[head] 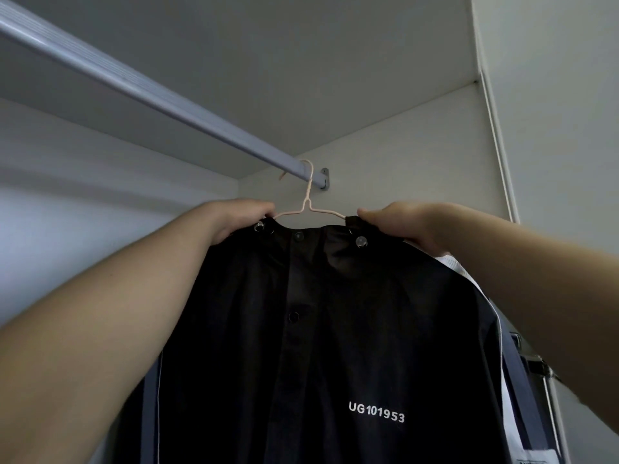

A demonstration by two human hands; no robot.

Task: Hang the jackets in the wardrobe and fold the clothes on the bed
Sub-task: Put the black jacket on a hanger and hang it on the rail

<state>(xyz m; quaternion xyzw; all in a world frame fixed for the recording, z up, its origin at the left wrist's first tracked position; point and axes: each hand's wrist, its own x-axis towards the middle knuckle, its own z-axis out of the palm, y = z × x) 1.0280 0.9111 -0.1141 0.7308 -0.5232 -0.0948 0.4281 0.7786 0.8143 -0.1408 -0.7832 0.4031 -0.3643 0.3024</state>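
Note:
A black jacket (335,329) with snap buttons and white lettering hangs on a pale pink hanger (310,205). The hanger's hook sits over the wardrobe rail (150,92), close to the rail's right end bracket. My left hand (234,219) grips the jacket's left shoulder at the collar. My right hand (402,226) grips the right shoulder at the collar. Both arms reach up from the lower corners of the view.
The wardrobe's white back wall (385,155) and top panel (268,45) enclose the rail. The right side panel (552,112) stands close to the jacket. Behind the jacket's right edge hangs another garment (522,396) with a white label.

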